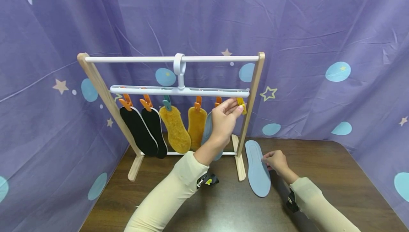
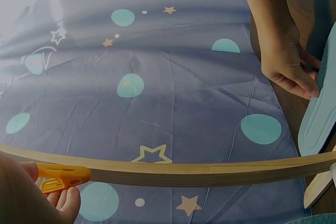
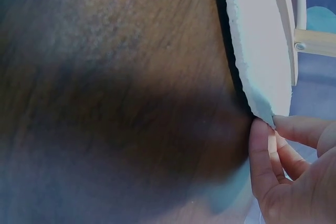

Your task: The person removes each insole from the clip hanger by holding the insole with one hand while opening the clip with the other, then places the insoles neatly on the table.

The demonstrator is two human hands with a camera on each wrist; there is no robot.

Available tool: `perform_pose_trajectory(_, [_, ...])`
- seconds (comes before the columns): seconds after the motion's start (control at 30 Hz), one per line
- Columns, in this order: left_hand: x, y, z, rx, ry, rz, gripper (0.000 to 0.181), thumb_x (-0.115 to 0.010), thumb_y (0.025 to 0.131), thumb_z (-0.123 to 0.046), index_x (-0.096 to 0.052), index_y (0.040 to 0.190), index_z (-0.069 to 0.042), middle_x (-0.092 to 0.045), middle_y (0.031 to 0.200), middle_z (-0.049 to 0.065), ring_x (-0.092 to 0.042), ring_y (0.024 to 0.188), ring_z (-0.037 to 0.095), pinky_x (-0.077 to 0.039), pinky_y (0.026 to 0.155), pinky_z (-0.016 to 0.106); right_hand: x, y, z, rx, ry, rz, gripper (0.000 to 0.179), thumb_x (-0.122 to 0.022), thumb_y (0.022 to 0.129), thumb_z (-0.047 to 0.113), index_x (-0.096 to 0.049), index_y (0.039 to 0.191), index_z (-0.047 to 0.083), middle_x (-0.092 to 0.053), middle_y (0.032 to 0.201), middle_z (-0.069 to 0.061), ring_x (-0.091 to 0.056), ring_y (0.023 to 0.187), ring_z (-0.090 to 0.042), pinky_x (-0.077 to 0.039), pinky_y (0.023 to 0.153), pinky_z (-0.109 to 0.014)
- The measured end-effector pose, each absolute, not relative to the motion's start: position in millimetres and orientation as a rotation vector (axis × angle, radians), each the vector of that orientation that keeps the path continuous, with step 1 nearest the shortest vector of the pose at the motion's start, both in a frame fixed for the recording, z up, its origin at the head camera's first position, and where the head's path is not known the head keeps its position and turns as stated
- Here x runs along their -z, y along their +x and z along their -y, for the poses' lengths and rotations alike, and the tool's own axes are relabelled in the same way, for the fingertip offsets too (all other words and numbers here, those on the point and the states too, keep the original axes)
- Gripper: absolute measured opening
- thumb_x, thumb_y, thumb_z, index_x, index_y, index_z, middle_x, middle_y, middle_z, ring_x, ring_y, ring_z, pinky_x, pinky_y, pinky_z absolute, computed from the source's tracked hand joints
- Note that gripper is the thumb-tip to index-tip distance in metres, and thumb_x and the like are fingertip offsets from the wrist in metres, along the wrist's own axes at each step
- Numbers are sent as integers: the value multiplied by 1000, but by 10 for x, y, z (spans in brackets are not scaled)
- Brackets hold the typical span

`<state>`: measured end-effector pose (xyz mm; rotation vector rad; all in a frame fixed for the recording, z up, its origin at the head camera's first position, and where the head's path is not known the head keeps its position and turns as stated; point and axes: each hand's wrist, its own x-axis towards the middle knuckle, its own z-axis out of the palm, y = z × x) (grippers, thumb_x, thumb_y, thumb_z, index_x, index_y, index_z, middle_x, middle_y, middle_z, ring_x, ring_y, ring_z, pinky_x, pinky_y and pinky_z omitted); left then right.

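Note:
At the right end of the white hanger [image 1: 204,92], my left hand [image 1: 222,120] pinches a yellow clothespin [image 1: 241,106]. The left wrist view shows this clothespin [image 2: 65,171] between thumb and fingers, beside the wooden post. A light blue insole [image 1: 258,171] is on the table right of the rack, and my right hand [image 1: 277,161] pinches its right edge. Close up in the right wrist view, thumb and fingertips grip the rim of the insole [image 3: 262,40]. Another blue insole [image 1: 207,127] hangs partly hidden behind my left hand, below an orange clothespin [image 1: 218,101].
Black insoles [image 1: 138,130] and yellow fuzzy insoles [image 1: 175,129] hang from orange and teal clothespins. The hanger hooks over the top bar of a wooden rack [image 1: 252,104] standing on the brown table [image 1: 319,175]. A purple patterned curtain [image 1: 303,47] is behind.

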<state>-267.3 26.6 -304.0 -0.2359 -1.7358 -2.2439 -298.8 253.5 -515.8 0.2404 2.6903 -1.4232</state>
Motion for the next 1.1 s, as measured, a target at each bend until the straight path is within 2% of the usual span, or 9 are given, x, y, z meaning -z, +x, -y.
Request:
perform_pose_trajectory(0.5, [3052,-2665,-272,2247,-258,1718,35,-66,92,8,-65,126,11,-70,122,28,-70,112,34,-60,93,30,5159,-2977,-2529,1449,230,-2693,12,-72,86,-1,-71,87,-12,-67,72,-8,-62,63,-15,-62,55,-33])
perform_pose_trajectory(0.77, [3071,-2665,-289,2271,-292,1688,38,-66,94,6,-62,131,11,-66,128,31,-69,115,35,-60,94,30,5171,-2985,-2534,1472,239,-2673,12,-73,84,-2,-70,87,-13,-66,71,-7,-61,62,-14,-62,54,-32])
perform_pose_trajectory(1.1, [3065,-2649,-312,2269,-334,1673,40,-66,95,3,-60,134,10,-67,130,27,-68,118,35,-58,97,30,5184,-2985,-2541,1462,234,-2683,11,-73,85,-1,-71,86,-12,-68,72,-8,-61,63,-14,-62,55,-32])
